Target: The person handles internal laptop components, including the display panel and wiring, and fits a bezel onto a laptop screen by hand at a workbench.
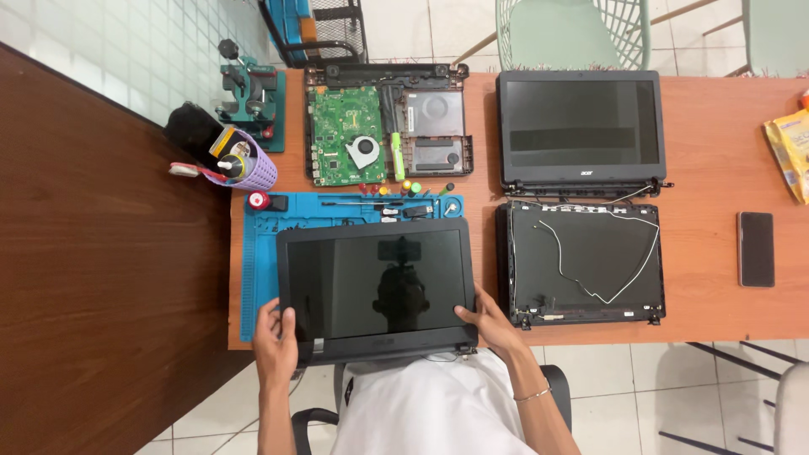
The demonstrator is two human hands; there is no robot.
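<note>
A black laptop screen panel lies face up on a blue work mat, at the near edge of an orange table. My left hand grips its near-left corner, thumb on the bezel. My right hand holds the near-right corner in the same way. The dark glass reflects a head and a camera.
An opened laptop base with a green circuit board and fan lies behind the mat. To the right sit a second screen panel and a back cover with white wires. A phone, a snack packet, a purple tool cup and a small vise are around.
</note>
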